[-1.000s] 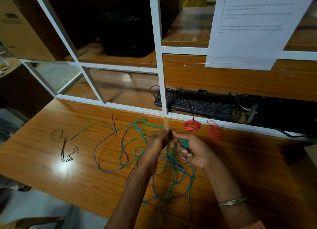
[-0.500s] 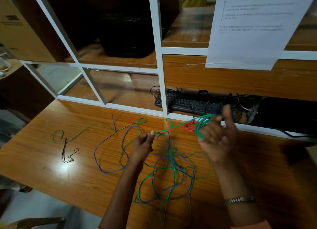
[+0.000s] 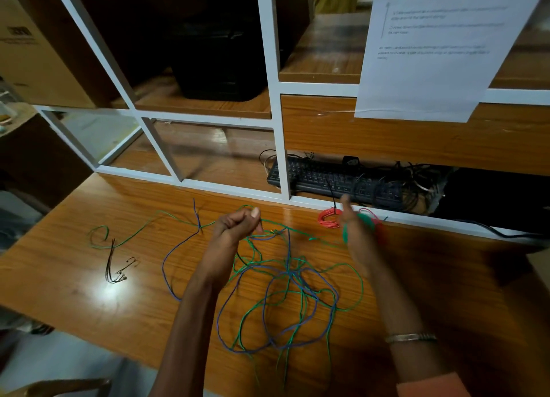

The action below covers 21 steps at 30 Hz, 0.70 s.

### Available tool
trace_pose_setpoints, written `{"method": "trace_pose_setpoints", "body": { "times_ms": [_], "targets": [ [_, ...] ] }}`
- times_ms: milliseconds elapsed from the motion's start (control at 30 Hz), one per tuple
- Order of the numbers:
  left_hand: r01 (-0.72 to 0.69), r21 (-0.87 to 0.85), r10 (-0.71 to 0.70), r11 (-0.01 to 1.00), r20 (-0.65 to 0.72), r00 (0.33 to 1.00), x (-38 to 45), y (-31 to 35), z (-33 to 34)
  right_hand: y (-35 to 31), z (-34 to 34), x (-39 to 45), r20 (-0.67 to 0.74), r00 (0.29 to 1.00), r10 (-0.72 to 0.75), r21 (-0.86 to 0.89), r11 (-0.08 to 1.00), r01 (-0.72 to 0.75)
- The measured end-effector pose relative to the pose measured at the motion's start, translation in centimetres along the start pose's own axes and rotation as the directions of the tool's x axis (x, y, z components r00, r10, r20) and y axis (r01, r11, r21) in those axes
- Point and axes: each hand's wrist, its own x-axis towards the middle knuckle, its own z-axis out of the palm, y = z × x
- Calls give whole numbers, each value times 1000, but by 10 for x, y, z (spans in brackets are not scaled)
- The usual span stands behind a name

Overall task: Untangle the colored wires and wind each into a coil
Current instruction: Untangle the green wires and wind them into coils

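A loose tangle of green wire (image 3: 362, 289) and blue wire (image 3: 164, 265) sprawls over the middle of the wooden table (image 3: 59, 292). My left hand (image 3: 238, 228) pinches the green strand above the tangle. That strand runs right to my right hand (image 3: 358, 237), which is blurred and carries a small green coil (image 3: 345, 233) looped round its fingers. Two red coils lie by the shelf frame, one (image 3: 327, 219) just left of my right hand and the other (image 3: 373, 215) partly behind it.
A short black wire (image 3: 110, 265) lies at the table's left. A white shelf frame (image 3: 278, 146) borders the far edge, with a black keyboard (image 3: 342, 181) and cables behind it. A printed sheet (image 3: 434, 54) hangs at the upper right.
My hands met over the tangle, then parted. My right hand swung out to the right with the coil and has now turned edge-on and dropped a little. My left hand lifted the strand slightly.
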Motion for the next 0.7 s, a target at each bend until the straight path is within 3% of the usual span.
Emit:
{"method": "trace_pose_setpoints", "body": {
  "times_ms": [67,133,267,333,433,500,567,633,700],
  "targets": [
    [-23,-25,21,999,-65,998,6,3,0,5,17,-12,271,958,98,-236,971,-33],
    [-28,15,30,999,-129,991,10,5,0,12,32,-31,498,842,205,-324,945,-38],
    [-50,148,71,988,-140,988,12,0,-3,14,38,-52,679,662,319,-433,901,10],
    [-46,196,82,979,-181,980,13,-9,-10,8,30,-52,795,537,281,-337,942,6],
    [-6,220,65,975,-259,964,14,-22,-15,1,17,-53,973,222,55,-28,992,-124],
    [40,218,21,975,-269,963,12,-28,-11,-4,17,-56,977,142,-161,188,960,-205],
    [95,207,-46,974,-231,972,11,-36,-2,-9,18,-56,896,135,-423,444,845,-299],
    [140,196,-119,971,-116,986,10,-42,7,-16,18,-52,754,202,-625,634,611,-475],
    [173,192,-181,966,25,983,6,-48,14,-17,15,-47,594,468,-655,791,368,-489]
  ]
}}
